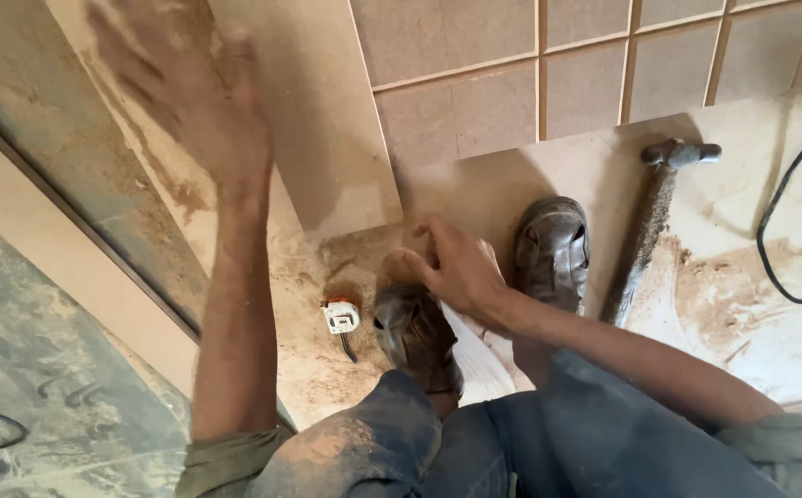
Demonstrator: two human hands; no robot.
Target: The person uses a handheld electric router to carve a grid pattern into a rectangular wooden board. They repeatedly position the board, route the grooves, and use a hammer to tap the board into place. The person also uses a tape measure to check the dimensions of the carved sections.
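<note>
While the person crouches on a dusty floor (309, 369) in two worn sandals, the left hand (200, 97) is raised with fingers spread and grasping nothing, blurred, its palm on or just above a pale board (327, 138) that leans or lies across the floor; whether it truly touches the board cannot be told through the blur. The right hand (456, 267) is down low just ahead of the left sandal (417, 337), fingers curled and pressing near a white sheet (477, 364) that shows between the feet; what it pinches, if anything, is hidden by its own knuckles. A small white plug with an orange part (341, 316) lies on the floor just beside the left sandal, and a hammer (652, 221) lies near the right sandal (553, 251), untouched, with a black cable (774, 249) looping farther right. Judging from the thick dust and smears, some work on the boards is already done, yet the pale board is not visibly fixed in place. The sheet's full extent and the board's top edge are cut off
</note>
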